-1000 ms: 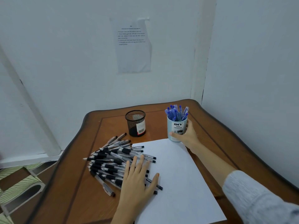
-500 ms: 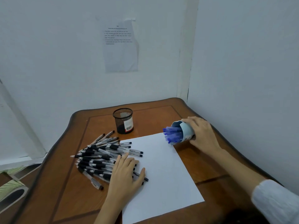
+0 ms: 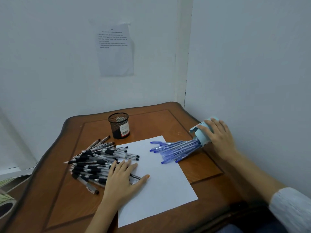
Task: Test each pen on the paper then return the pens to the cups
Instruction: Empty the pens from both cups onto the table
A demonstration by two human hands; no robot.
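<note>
Blue pens [image 3: 176, 149]: a bunch of clear barrels with blue caps, fanned out of the mouth of the blue cup [image 3: 201, 134]. They lie low across the tabletop [image 3: 151, 121] edge-side and the right top part of the paper [image 3: 159, 182]. Long axes run from the cup at right toward lower left, cap ends pointing left onto the paper. Slightly blurred, count unclear.

Blue cup is tipped over, mouth facing down-left, base up toward the right wall. Right hand [image 3: 218, 137] holds it from above, grip wrapped round the cup body.

Black pens [image 3: 94, 163]: a loose pile of clear barrels with black bands and black caps, on the tabletop left of the paper, some overlapping its left edge. Most lie roughly left-right; a few at the back slant up toward the mesh cup [image 3: 119, 126], which stands upright behind the paper with a barcode label.

Left hand [image 3: 122, 178] lies flat, grip spread, fingers on the black pens, thumb on the paper.

Hidden or unclear: blue pens' back ends are inside the cup; the cup's print is covered by fingers; several black pens are under the left hand; the wall sheet [image 3: 115, 51] text is too small to read; the grey sleeve [image 3: 289, 211] is cut off at the right edge.
</note>
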